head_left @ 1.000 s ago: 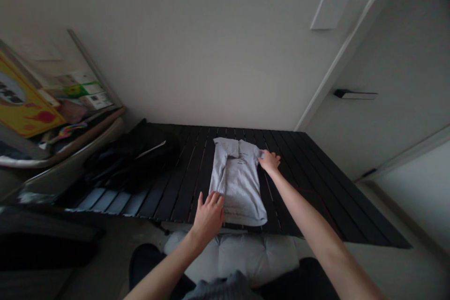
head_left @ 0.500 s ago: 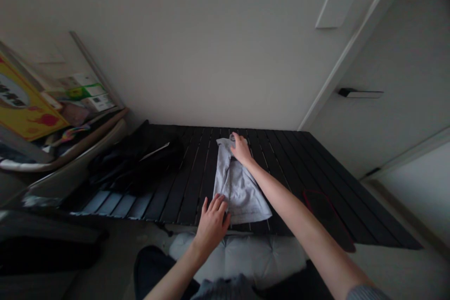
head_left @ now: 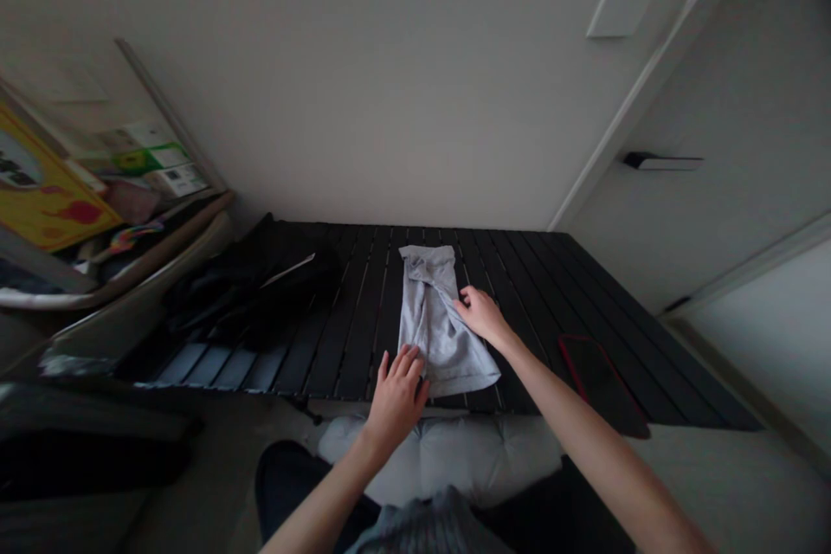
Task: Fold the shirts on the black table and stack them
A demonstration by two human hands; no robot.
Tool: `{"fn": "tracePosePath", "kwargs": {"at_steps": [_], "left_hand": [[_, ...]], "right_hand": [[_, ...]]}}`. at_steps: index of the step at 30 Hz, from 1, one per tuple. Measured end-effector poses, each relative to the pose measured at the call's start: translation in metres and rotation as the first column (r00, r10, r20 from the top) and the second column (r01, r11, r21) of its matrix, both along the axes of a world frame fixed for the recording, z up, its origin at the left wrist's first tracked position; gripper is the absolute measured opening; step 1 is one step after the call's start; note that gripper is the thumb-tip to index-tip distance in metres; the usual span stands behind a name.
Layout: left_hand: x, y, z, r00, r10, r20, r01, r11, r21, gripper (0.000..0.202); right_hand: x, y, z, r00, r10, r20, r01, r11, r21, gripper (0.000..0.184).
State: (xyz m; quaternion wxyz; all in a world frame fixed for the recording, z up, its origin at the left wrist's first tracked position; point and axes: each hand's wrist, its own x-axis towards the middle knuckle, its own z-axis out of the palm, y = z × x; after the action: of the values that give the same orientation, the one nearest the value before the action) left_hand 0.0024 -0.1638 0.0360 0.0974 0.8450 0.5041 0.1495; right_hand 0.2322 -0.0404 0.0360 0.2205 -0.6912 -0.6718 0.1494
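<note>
My left hand point(head_left: 396, 398) lies spread against the near edge of the grey T-shirt point(head_left: 425, 320), and my right hand point(head_left: 480, 316) rests open on its fold, pinching nothing. The shirt sits on the bench point(head_left: 532, 303), limp and light; I'd take it by the hem point(head_left: 460, 383).

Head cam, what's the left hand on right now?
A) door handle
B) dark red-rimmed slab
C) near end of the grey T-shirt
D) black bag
C: the left hand sits with its fingers at the near edge of the grey T-shirt.
</note>
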Motion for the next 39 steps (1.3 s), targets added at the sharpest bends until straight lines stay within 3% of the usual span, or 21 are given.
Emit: {"fn": "tracePosePath", "kwargs": {"at_steps": [4,8,10,13,15,17,19,21,26,30,35,39], "left_hand": [[0.001,0.0,-0.003,1.0,0.005,0.005,-0.005,1.0,0.006,0.027],[0.0,0.001,-0.004,1.0,-0.001,-0.001,0.001,1.0,-0.003,0.028],[-0.003,0.001,-0.003,1.0,-0.014,-0.009,0.013,1.0,-0.011,0.029],[-0.01,0.001,0.0,0.997,-0.073,-0.023,0.073,0.997,-0.026,0.036],[-0.016,0.001,0.001,0.99,-0.133,-0.034,0.132,0.991,-0.031,0.045],[-0.023,0.0,0.001,0.981,-0.191,-0.046,0.189,0.981,-0.03,0.055],[-0.028,-0.002,0.0,0.972,-0.23,-0.056,0.229,0.973,-0.022,0.064],[-0.033,-0.004,-0.001,0.964,-0.259,-0.053,0.259,0.966,-0.015,0.069],[-0.048,-0.006,-0.006,0.97,-0.243,0.012,0.243,0.969,0.033,0.063],[-0.057,-0.005,-0.013,0.963,-0.269,0.008,0.267,0.96,0.084,0.052],[-0.058,-0.01,-0.009,0.938,-0.332,0.097,0.317,0.938,0.138,0.033],[-0.056,-0.014,0.012,0.889,-0.405,0.213,0.409,0.912,0.027,0.025]], "right_hand": [[0.012,-0.052,-0.003,0.998,-0.03,0.048,0.037,0.986,-0.165,0.029],[0.01,-0.084,-0.003,0.998,-0.009,0.059,0.021,0.978,-0.208,0.026],[0.005,-0.093,0.002,0.998,-0.027,0.053,0.036,0.985,-0.167,0.021],[-0.007,-0.107,0.015,0.997,-0.069,0.041,0.068,0.997,0.037,0.023],[-0.02,-0.117,0.022,0.996,-0.01,0.087,-0.008,0.978,0.208,0.027],[-0.035,-0.127,0.025,0.973,0.138,0.183,-0.186,0.942,0.279,0.03],[-0.048,-0.136,0.021,0.913,0.323,0.247,-0.381,0.893,0.24,0.033],[-0.054,-0.143,0.015,0.862,0.447,0.24,-0.492,0.852,0.179,0.036],[-0.035,-0.152,0.01,0.825,0.548,0.139,-0.563,0.817,0.121,0.065],[-0.011,-0.152,0.006,0.772,0.582,0.254,-0.618,0.781,0.086,0.087],[-0.002,-0.155,-0.006,0.759,0.565,0.324,-0.616,0.784,0.075,0.071],[-0.003,-0.157,0.008,0.772,0.609,0.179,-0.629,0.772,0.088,0.043]]}}
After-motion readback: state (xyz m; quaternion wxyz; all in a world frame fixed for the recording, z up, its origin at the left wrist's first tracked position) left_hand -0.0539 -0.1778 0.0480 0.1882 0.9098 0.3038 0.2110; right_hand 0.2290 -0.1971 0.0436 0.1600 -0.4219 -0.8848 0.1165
